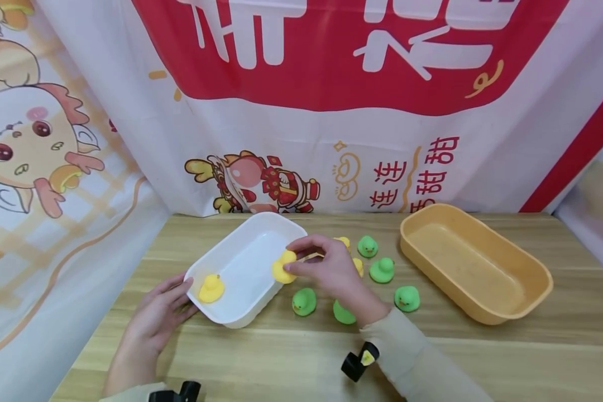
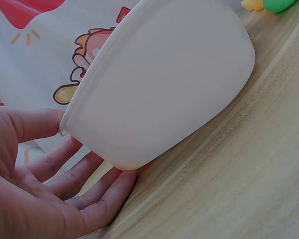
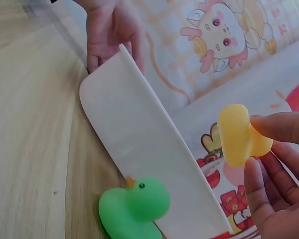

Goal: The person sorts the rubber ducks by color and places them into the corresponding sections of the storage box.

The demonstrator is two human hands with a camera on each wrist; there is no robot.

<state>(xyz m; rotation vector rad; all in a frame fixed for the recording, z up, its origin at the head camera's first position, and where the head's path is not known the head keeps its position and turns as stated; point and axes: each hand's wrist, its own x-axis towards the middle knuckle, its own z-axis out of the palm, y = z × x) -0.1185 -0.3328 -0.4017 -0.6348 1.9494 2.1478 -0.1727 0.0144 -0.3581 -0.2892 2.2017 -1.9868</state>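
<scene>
On the table, the white tub is gripped by the left hand; by the right hand, a yellow duck is pinched above the tub's edge. Placing seems in hand; lowering, then releasing, would be called for.

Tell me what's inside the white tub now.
One yellow duck sits in the white tub, at its near-left end. The right hand holds another yellow duck by its right rim; what they cover there can't be seen.

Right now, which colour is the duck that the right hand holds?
The duck is yellow; the right wrist view shows it best.
</scene>
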